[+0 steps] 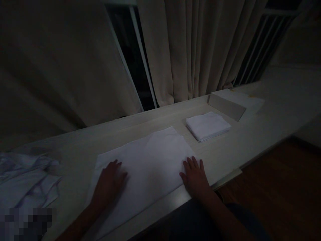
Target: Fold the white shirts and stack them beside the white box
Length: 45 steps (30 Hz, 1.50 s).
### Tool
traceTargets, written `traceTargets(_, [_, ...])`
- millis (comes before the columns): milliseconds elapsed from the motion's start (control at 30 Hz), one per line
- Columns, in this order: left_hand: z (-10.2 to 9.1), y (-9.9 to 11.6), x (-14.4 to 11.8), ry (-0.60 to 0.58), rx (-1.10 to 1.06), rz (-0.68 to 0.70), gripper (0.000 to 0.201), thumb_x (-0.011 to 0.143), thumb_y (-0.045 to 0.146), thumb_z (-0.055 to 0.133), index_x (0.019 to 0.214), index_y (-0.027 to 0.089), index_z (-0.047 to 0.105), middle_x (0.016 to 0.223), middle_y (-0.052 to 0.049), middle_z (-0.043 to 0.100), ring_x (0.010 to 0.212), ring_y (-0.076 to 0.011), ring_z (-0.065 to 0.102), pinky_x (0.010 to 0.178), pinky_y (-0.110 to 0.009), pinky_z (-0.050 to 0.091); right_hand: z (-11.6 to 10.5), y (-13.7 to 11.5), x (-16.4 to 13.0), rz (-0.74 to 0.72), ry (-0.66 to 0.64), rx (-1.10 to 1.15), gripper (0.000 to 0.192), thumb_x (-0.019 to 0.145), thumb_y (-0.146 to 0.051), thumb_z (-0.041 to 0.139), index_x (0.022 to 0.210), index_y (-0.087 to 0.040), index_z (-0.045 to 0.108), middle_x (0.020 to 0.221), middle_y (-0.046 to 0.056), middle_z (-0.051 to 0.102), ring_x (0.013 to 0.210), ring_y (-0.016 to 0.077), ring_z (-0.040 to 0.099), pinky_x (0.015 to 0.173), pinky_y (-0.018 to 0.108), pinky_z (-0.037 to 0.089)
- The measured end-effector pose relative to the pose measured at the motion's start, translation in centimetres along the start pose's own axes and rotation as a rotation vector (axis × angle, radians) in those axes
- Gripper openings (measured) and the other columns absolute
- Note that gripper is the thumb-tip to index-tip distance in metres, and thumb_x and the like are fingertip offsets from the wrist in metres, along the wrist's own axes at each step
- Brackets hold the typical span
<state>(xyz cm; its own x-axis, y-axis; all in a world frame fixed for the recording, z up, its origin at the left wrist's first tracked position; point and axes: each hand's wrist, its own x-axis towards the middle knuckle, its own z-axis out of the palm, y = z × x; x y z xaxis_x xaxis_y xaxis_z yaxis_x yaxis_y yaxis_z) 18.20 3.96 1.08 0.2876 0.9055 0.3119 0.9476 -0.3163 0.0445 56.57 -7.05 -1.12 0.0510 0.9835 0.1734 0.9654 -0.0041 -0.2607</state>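
Note:
A white cloth [150, 167] lies spread flat on the pale tabletop in front of me. My left hand [110, 182] rests on its left part, fingers apart and pointing away from me. On the cloth's right edge, near the front of the table, lies my right hand [194, 175], palm down with its fingers spread. Neither hand grips anything. Beyond my right hand sits a neat stack of folded white cloth [208, 125].
At the left lies a crumpled heap of white cloth [27, 180]. A box-like pale object [227, 106] with white sheets stands at the back right of the table [271, 117]. Beige curtains [195, 50] hang along the back. The light is dim.

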Motion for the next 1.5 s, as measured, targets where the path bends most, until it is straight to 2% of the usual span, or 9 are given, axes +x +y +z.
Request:
traceTargets(100, [1.4,4.3,-5.5,-0.139,0.086,0.262,0.063,0.088,0.061,0.045,0.147,0.037,0.037,0.161,-0.004,0.025,0.147,-0.0351,0.021,0.112,-0.061,0.024,-0.2,-2.3,0.3,-0.131,0.011,0.059,0.06,0.1,-0.05,0.032,0.148,-0.014,0.039,0.156,0.013,0.033,0.148,0.0304,0.017,0.119,0.055,0.008])
traceTargets(200, [2.3,6.8,-9.1,-0.126,0.102,0.375,0.068,0.089,0.06,0.045,0.151,0.04,0.027,0.163,-0.001,0.019,0.148,-0.0343,0.017,0.114,-0.062,0.018,0.6,-6.8,0.3,-0.376,-0.056,0.153,0.058,0.1,-0.05,0.034,0.148,-0.017,0.038,0.156,0.01,0.035,0.147,0.0281,0.022,0.119,0.052,0.016])
traceTargets(367, [4.3,6.1,-10.9,-0.096,0.021,0.335,0.074,0.092,0.04,0.044,0.156,0.031,0.008,0.161,-0.003,0.025,0.147,-0.0294,0.023,0.118,-0.055,0.02,3.1,-16.9,0.4,-0.798,-0.094,0.219,0.062,0.096,-0.05,0.047,0.145,-0.013,0.039,0.151,0.014,0.041,0.143,0.03,0.029,0.115,0.052,0.025])
traceTargets(500, [4.5,5.7,-10.8,-0.117,-0.022,0.253,0.072,0.089,0.034,0.043,0.155,0.034,0.015,0.157,0.0,0.034,0.145,-0.0316,0.028,0.115,-0.055,0.029,4.1,-20.5,1.6,-0.717,-0.137,0.271,0.069,0.095,-0.062,0.039,0.146,-0.016,0.038,0.154,0.012,0.037,0.144,0.0304,0.026,0.115,0.054,0.025])
traceTargets(600, [3.4,6.4,-10.1,-0.187,-0.014,0.354,0.075,0.088,0.048,0.047,0.155,0.032,0.017,0.158,-0.001,0.032,0.145,-0.0349,0.026,0.118,-0.059,0.019,4.1,-19.0,2.2,-0.645,-0.172,0.276,0.063,0.099,-0.055,0.033,0.148,-0.015,0.035,0.156,0.012,0.033,0.146,0.0295,0.023,0.116,0.055,0.022])
traceTargets(767, [2.3,7.2,-9.6,-0.17,0.011,0.316,0.085,0.088,0.065,0.04,0.156,0.026,0.009,0.162,-0.005,0.02,0.149,-0.0317,0.017,0.12,-0.057,0.011,3.5,-13.4,1.8,-0.526,-0.154,0.214,0.072,0.097,-0.062,0.031,0.152,-0.015,0.029,0.159,0.011,0.025,0.149,0.029,0.013,0.12,0.052,0.013])
traceTargets(1167, [2.8,6.3,-9.9,-0.203,-0.013,0.218,0.08,0.09,0.064,0.035,0.156,0.026,0.011,0.163,-0.003,0.015,0.15,-0.0277,0.013,0.12,-0.051,0.013,0.4,1.3,1.3,-0.124,-0.093,-0.031,0.073,0.097,-0.064,0.015,0.156,-0.021,0.02,0.162,0.008,0.015,0.15,0.0254,0.007,0.12,0.049,0.005])
traceTargets(1333, [2.4,3.2,-11.2,-0.174,0.03,-0.098,0.086,0.09,0.064,0.031,0.153,0.006,0.02,0.161,-0.017,0.018,0.15,-0.0295,0.012,0.12,-0.048,0.018,0.9,3.3,1.2,-0.093,-0.087,-0.073,0.075,0.097,-0.065,0.013,0.155,-0.019,0.022,0.162,0.01,0.017,0.15,0.0274,0.007,0.119,0.051,0.003])
traceTargets(1500, [1.2,1.6,-12.5,-0.138,0.076,-0.183,0.091,0.088,0.066,0.03,0.15,0.0,0.023,0.16,-0.022,0.018,0.149,-0.0307,0.012,0.12,-0.046,0.017,1.6,3.3,1.2,-0.082,-0.082,-0.066,0.075,0.096,-0.066,0.016,0.156,-0.022,0.021,0.162,0.007,0.015,0.15,0.0275,0.007,0.119,0.051,0.002])
